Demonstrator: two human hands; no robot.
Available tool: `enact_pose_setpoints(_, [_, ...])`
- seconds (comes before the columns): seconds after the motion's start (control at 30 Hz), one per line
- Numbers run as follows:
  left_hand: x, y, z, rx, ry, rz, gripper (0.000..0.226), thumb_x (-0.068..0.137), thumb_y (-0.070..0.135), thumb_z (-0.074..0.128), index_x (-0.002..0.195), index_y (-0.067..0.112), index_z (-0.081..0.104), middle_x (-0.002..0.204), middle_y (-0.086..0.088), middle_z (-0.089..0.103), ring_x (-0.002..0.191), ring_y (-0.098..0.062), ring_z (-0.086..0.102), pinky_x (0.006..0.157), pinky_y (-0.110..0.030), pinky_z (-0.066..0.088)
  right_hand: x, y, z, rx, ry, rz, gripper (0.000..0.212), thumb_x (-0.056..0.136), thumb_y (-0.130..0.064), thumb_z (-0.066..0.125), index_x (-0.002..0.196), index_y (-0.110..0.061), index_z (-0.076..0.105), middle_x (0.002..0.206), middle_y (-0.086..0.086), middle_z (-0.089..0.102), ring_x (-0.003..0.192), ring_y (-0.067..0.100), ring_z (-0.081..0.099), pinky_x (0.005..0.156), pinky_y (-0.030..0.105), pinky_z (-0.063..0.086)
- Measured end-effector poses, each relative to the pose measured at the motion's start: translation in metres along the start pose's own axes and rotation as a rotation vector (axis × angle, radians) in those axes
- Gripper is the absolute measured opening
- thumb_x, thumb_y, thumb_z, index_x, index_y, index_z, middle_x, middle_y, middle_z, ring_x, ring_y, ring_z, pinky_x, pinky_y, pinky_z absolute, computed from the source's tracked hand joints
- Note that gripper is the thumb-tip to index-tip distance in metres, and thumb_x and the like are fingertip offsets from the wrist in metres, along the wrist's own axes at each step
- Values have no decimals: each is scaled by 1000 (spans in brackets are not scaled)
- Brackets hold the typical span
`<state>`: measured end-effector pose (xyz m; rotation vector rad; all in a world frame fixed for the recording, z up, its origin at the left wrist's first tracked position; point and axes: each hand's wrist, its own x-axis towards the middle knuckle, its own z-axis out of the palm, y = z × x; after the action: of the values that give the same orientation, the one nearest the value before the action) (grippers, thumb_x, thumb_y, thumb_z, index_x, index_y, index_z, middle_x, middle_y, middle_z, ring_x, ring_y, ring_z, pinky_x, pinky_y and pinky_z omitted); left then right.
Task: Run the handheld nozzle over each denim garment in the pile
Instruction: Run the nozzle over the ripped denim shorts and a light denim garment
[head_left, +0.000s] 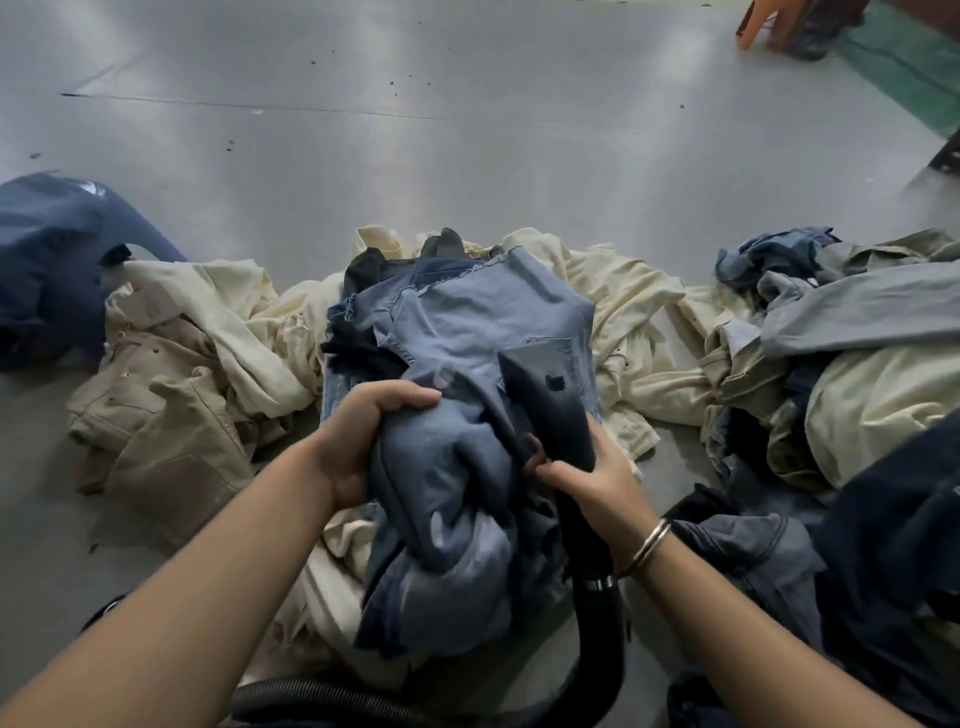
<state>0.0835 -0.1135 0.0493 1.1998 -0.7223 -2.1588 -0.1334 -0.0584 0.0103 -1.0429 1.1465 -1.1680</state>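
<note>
A light blue denim garment (467, 322) lies bunched on top of the pile in front of me. My left hand (363, 436) grips a fold of it at its near left side. My right hand (592, 483) holds the dark handheld nozzle (545, 395), whose flat head presses against the denim's right side near a pocket. The nozzle's black ribbed hose (597, 665) curves down under my right wrist and back to the left along the floor.
Cream and tan garments (197, 364) spread left and behind the denim. More blue, grey and cream clothes (841, 322) are heaped at right, and a dark navy garment (47, 260) lies far left. Bare grey floor (415, 130) stretches ahead; an orange stool (769, 21) stands far right.
</note>
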Motion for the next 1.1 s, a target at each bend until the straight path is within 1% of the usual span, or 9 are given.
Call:
enact_pose_setpoints(0.17, [-33, 12, -1, -243, -274, 156, 64, 51, 26, 88, 103, -5, 71, 98, -25, 70, 90, -37, 70, 77, -45, 58, 8, -36, -6, -26, 98, -132, 30, 69, 10, 72, 88, -11, 60, 64, -5, 66, 62, 8, 62, 60, 18, 50])
enact_pose_setpoints(0.33, [-37, 29, -4, -317, -569, 424, 50, 98, 15, 29, 127, -25, 39, 127, -42, 47, 124, -46, 46, 109, -49, 33, 16, -70, -24, 145, 226, -194, 15, 64, -3, 61, 77, -2, 54, 58, 1, 60, 55, 16, 60, 62, 27, 54])
enact_pose_setpoints(0.43, [-11, 38, -32, 167, 319, 321, 26, 89, 6, 38, 86, -7, 60, 74, -22, 66, 62, -19, 68, 58, -21, 53, 14, -82, -45, 170, 314, -230, 11, 66, -5, 62, 76, -6, 59, 63, 2, 63, 63, 20, 64, 74, 34, 55])
enact_pose_setpoints(0.53, [14, 1, -79, 1048, 1004, 14, 40, 90, 30, 58, 115, -2, 57, 120, -29, 52, 105, -32, 57, 87, -35, 48, 7, -75, -55, 151, 328, -198, 12, 75, 4, 57, 87, 8, 58, 70, 15, 63, 64, 23, 63, 71, 34, 56])
enact_pose_setpoints(0.6, [28, -32, -98, 1161, 1016, -156, 55, 84, 33, 66, 124, -1, 49, 133, -27, 42, 118, -41, 47, 95, -44, 44, 3, -65, -54, 94, 319, -148, 15, 81, 10, 54, 95, 11, 56, 73, 19, 63, 63, 24, 62, 67, 31, 56])
enact_pose_setpoints(0.73, [43, -55, -87, 1189, 946, 155, 37, 76, 31, 69, 98, 8, 51, 112, -18, 55, 91, -33, 53, 73, -39, 45, 2, -52, -42, 13, 263, -93, 14, 79, 11, 60, 86, -2, 58, 61, 7, 66, 57, 19, 64, 61, 27, 55])
enact_pose_setpoints(0.83, [50, -71, -75, 1649, 944, 447, 73, 60, 39, 82, 117, 11, 46, 121, -17, 49, 107, -35, 45, 80, -46, 45, -3, -47, -31, -30, 183, -106, 19, 73, 7, 66, 86, -4, 59, 61, 8, 66, 56, 17, 64, 58, 22, 53])
enact_pose_setpoints(0.93, [60, -82, -68, 2016, 805, 392, 66, 70, 45, 76, 125, 20, 52, 137, -11, 44, 125, -30, 36, 94, -44, 35, -8, -43, -20, -98, 101, -103, 28, 65, -4, 66, 91, -12, 59, 62, 3, 63, 59, 17, 62, 60, 21, 51])
enact_pose_setpoints(1.1, [61, -38, -55, 1648, 813, 449, 18, 94, 30, 55, 94, 14, 64, 94, -13, 69, 90, -31, 63, 75, -38, 43, -10, -45, -12, -95, -8, -127, 32, 66, -2, 63, 94, -17, 58, 61, -2, 62, 58, 12, 61, 56, 16, 49])
